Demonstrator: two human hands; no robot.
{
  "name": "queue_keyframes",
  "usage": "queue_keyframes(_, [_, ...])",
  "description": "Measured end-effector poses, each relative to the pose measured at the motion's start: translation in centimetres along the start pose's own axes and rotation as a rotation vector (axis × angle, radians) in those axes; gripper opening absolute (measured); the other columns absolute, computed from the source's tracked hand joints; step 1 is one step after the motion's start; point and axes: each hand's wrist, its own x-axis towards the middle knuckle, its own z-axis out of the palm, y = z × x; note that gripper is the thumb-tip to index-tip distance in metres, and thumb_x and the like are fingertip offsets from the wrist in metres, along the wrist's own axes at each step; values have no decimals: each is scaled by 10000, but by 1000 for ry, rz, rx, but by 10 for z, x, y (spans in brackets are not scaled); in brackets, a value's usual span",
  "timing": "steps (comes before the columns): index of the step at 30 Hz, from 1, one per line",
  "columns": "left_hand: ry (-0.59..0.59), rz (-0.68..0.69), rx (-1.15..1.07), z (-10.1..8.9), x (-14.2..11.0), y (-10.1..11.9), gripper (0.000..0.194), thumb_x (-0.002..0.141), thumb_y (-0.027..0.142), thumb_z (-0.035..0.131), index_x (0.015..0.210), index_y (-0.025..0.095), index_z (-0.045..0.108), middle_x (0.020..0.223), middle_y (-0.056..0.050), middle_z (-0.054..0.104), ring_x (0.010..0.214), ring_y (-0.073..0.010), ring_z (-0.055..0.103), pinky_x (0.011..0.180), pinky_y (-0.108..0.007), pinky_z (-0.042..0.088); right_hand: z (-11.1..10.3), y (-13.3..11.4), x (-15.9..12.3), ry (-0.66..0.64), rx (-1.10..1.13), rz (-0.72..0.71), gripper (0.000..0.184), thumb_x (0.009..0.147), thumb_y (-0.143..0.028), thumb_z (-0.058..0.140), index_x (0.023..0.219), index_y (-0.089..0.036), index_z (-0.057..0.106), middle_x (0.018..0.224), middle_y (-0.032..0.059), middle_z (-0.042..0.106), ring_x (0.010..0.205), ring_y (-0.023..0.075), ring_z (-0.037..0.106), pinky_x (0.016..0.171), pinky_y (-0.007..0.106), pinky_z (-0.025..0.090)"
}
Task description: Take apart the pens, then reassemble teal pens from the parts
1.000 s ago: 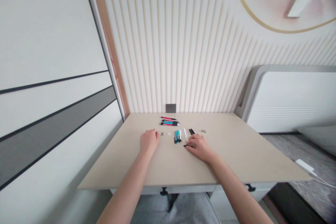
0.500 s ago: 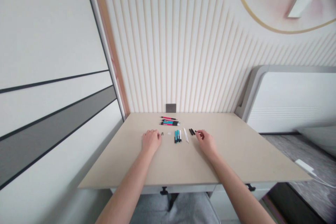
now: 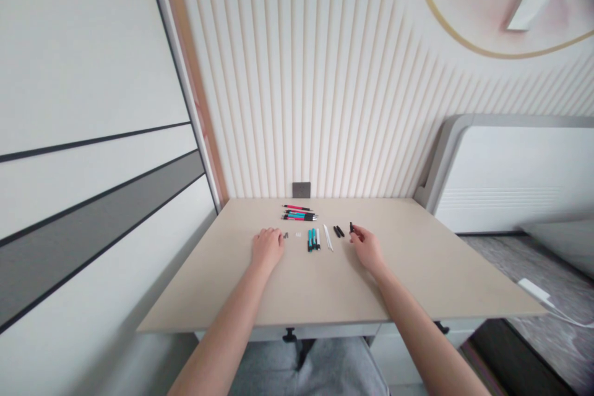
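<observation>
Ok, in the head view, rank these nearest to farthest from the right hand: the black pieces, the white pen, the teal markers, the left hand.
From the right hand:
1. Black pieces, just to its left.
2. White pen, further left.
3. Teal markers, left of the white pen.
4. Left hand, farthest left.

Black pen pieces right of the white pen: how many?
3: two black pieces side by side on the desk, a third piece pinched by the right hand. Others may be hidden.
</observation>
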Motion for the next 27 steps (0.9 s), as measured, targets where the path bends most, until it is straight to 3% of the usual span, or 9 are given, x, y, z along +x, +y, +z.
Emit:
queue_keyframes(4, [17, 22, -2, 2, 0, -1, 253, 930, 249, 408, 901, 211, 656, 975, -73, 661, 972, -238, 557, 822, -353, 388, -1, 5, 3, -5, -25, 6, 492, 837, -368, 461, 1194, -74, 629, 905, 108, 718, 796, 219, 652, 720, 297, 465])
queue_keyframes(14, [10, 23, -36, -1, 0, 2, 225, 910, 266, 444, 887, 213, 661, 971, -65, 679, 969, -231, 566, 842, -353, 400, 3, 6, 10, -57, -467, 28, 322, 878, -367, 503, 1079, -208, 697, 1008, 83, 714, 941, 215, 649, 769, 271, 434])
queue_keyframes(21, [-28, 20, -72, -3, 0, 4, 207, 901, 267, 477, 920, 215, 676, 995, -67, 688, 1010, -227, 568, 881, -347, 399, 6, 6, 16, -72, -509, 6, 342, 899, -357, 493, 1136, -193, 677, 1063, 90, 707, 984, 210, 644, 827, 264, 430])
queue_keyframes(27, [-49, 27, -99, -2, 2, 4, 186, 887, 278, 514, 943, 233, 686, 1007, -54, 694, 1022, -229, 577, 875, -346, 405, 4, 14, 14, -86, -506, -35, 350, 899, -246, 445, 1161, -185, 668, 1136, 90, 686, 972, 205, 645, 846, 278, 436])
